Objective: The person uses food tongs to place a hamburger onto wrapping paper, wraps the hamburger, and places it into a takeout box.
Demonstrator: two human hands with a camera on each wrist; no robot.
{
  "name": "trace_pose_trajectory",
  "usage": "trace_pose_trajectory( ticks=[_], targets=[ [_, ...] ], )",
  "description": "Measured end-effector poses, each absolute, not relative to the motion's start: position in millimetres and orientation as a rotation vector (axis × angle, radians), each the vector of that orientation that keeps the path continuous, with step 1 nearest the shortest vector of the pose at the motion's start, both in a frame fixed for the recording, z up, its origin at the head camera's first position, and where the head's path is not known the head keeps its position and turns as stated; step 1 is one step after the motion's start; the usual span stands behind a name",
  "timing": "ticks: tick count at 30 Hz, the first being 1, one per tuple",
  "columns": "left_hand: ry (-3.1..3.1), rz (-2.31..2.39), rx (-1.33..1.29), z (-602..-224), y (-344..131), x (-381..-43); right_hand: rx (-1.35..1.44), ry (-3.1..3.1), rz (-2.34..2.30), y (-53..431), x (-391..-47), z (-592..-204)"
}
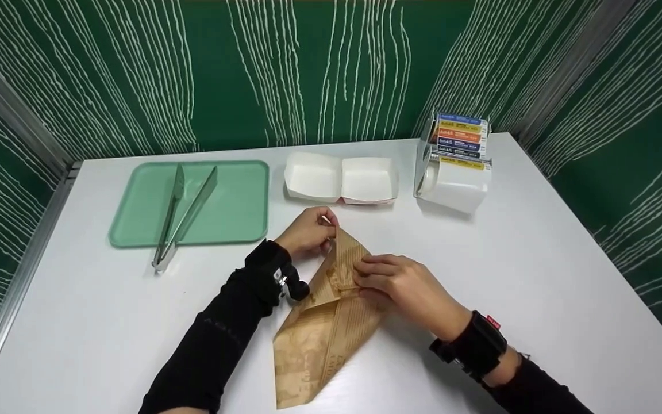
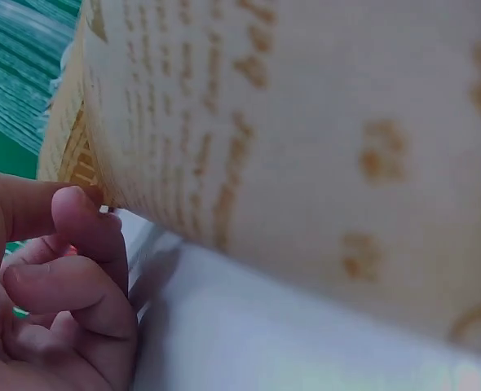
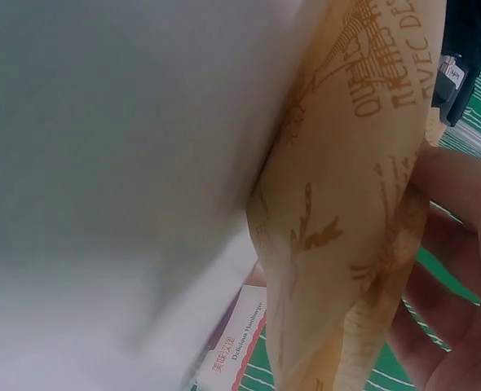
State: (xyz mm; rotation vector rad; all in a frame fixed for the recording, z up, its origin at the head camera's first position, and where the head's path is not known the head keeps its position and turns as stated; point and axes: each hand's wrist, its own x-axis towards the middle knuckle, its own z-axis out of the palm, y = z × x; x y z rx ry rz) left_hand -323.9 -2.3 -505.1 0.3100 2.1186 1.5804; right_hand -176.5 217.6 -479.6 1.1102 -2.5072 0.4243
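A sheet of brown printed food wrapping paper (image 1: 308, 351), partly folded over itself, stretches between both hands above the white table. My left hand (image 1: 309, 231) pinches its far pointed corner between thumb and forefinger, seen closely in the left wrist view, where the printed paper (image 2: 306, 138) fills much of the picture. At the paper's right edge my right hand (image 1: 403, 284) holds the folded part, fingers on top. The right wrist view shows the paper (image 3: 338, 204) bulging beside the fingers (image 3: 456, 183). Whether anything lies inside the folds cannot be seen.
A green tray (image 1: 239, 201) with metal tongs (image 1: 184, 221) across it stands at the back left. Behind the hands sits an opened white paper box (image 1: 369, 178). A clear holder with colourful labelled boxes (image 1: 462, 135) and a white roll (image 1: 431, 178) stands back right.
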Motion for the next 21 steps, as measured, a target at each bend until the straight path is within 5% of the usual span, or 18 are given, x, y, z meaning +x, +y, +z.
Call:
trace_pose_trajectory(
  ticks=[6,21],
  targets=[
    [1.987,1.629,0.114,-500.5,-4.8,-319.6,1.101,-2.525,0.420,216.7,-175.7,-480.6],
    [1.994,1.636,0.135,-496.6,-6.9,-316.0,1.183,-2.441,0.275,222.0,-169.8,-486.0]
  ],
)
